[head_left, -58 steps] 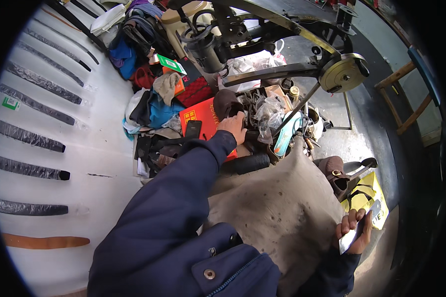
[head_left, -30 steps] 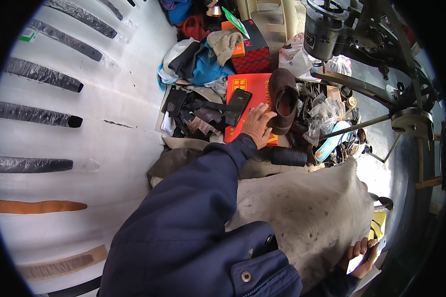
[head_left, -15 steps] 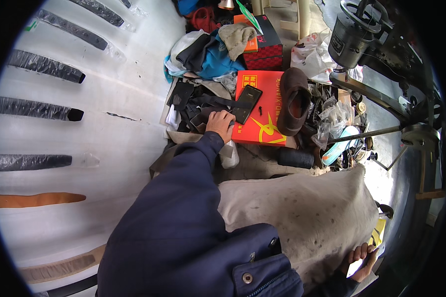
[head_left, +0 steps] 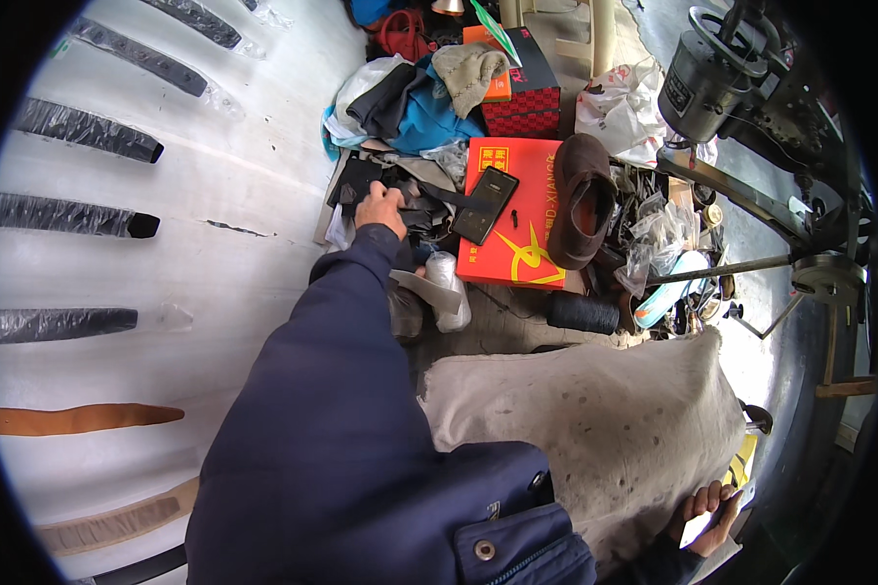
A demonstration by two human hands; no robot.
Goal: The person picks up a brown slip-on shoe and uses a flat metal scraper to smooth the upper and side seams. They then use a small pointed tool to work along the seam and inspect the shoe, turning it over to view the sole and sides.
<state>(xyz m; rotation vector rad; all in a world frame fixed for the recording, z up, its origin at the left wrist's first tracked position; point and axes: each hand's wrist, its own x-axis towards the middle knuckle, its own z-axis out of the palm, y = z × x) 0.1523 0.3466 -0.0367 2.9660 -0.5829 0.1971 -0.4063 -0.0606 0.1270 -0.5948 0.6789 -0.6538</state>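
Black scraps (head_left: 421,216) lie in a loose pile on the left side of the red box (head_left: 488,261), and the left hand (head_left: 380,207) is over them, close to the outer edge of the pile. Its fingers are bent down toward the dark pieces; whether they grip one, I cannot tell. From the pile a black strap (head_left: 444,195) reaches across to the phone (head_left: 498,189), which lies tilted on the box, with its lower corner at the left edge.

Along the right edge of the box lies a brown shoe (head_left: 583,161), and just beyond it begins a heap of small parts with a clear bag (head_left: 658,234), so on this side the room is tight. Below the box, a narrow gap separates its lower edge from the grey cloth (head_left: 576,419); a white bundle (head_left: 445,285) borders this gap at the left and a black roll (head_left: 582,313) at the right. The left sleeve (head_left: 332,361) fills much of the space between the cloth and the white panel (head_left: 254,302).

At the right border of the cloth, well apart from the pile, the right hand (head_left: 709,515) holds a white piece (head_left: 695,529) pinched between thumb and fingers.
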